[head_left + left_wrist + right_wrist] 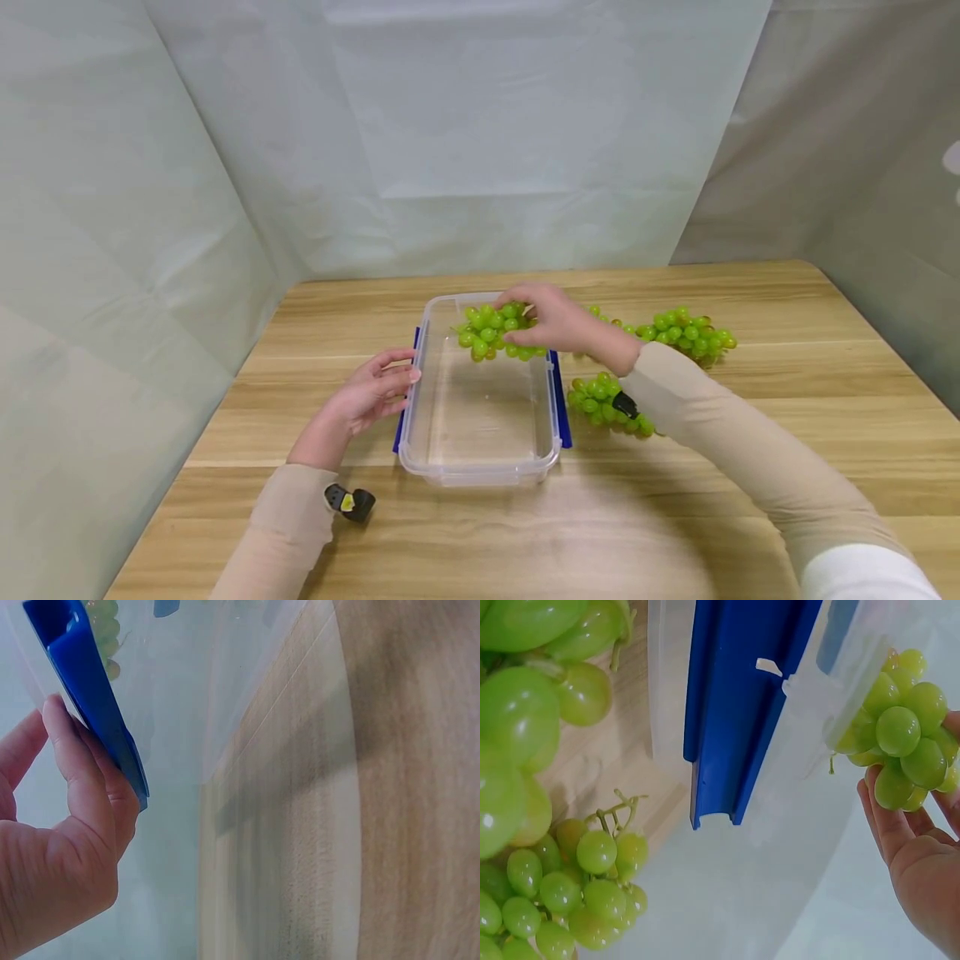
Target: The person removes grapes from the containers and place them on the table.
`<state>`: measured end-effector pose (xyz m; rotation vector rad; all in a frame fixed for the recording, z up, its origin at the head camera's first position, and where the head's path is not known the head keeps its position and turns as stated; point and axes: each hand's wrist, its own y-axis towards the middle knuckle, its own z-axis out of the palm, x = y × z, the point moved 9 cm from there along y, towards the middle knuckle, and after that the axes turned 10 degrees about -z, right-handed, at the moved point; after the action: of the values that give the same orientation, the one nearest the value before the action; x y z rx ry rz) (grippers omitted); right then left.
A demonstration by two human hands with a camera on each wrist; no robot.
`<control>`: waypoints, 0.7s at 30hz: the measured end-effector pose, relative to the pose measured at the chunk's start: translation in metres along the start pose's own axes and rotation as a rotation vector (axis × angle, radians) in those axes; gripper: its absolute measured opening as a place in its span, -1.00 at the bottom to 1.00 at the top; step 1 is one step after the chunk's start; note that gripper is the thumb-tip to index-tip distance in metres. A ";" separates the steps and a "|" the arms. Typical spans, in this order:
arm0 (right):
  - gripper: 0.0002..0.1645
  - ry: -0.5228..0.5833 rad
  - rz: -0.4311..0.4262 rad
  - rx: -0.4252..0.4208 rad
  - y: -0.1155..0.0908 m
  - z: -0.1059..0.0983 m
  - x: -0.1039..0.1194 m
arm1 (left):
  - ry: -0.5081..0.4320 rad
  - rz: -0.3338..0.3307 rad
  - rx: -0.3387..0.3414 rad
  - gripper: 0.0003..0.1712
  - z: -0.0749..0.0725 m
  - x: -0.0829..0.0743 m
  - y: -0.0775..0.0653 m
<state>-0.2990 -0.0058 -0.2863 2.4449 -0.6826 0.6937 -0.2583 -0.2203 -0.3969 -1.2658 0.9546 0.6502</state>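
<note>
My right hand (551, 321) grips a bunch of green grapes (487, 329) over the far part of a clear plastic container (487, 477). In the right wrist view, the fingers and thumb of that hand hold the grapes (900, 735) near the container's wall. My left hand (372, 390) rests against the container's left side, its fingers touching the rim. From the left wrist view, these fingers lie beside a blue side latch (94, 690), which is swung outward. Another blue latch (560, 408) hangs out on the right side. The container has no lid on it.
Right of the container lie more green grapes: one bunch (600, 400) close by, partly behind the right wrist strap, and another (690, 333) farther back. The wooden table (315, 417) meets pale cloth walls (517, 150) at the back and sides.
</note>
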 end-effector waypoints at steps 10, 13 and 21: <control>-0.49 0.043 -0.013 -0.039 -0.009 -0.014 0.003 | -0.023 0.019 0.019 -0.36 0.000 0.000 0.001; -0.49 0.037 -0.019 -0.051 -0.012 -0.018 0.004 | -0.025 0.015 0.013 -0.36 -0.001 0.000 0.002; -0.49 0.032 -0.025 -0.066 -0.022 -0.027 0.009 | -0.012 0.020 0.019 -0.34 -0.001 -0.001 0.001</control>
<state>-0.2888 0.0232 -0.2685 2.3732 -0.6510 0.6876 -0.2603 -0.2212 -0.3966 -1.2356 0.9629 0.6623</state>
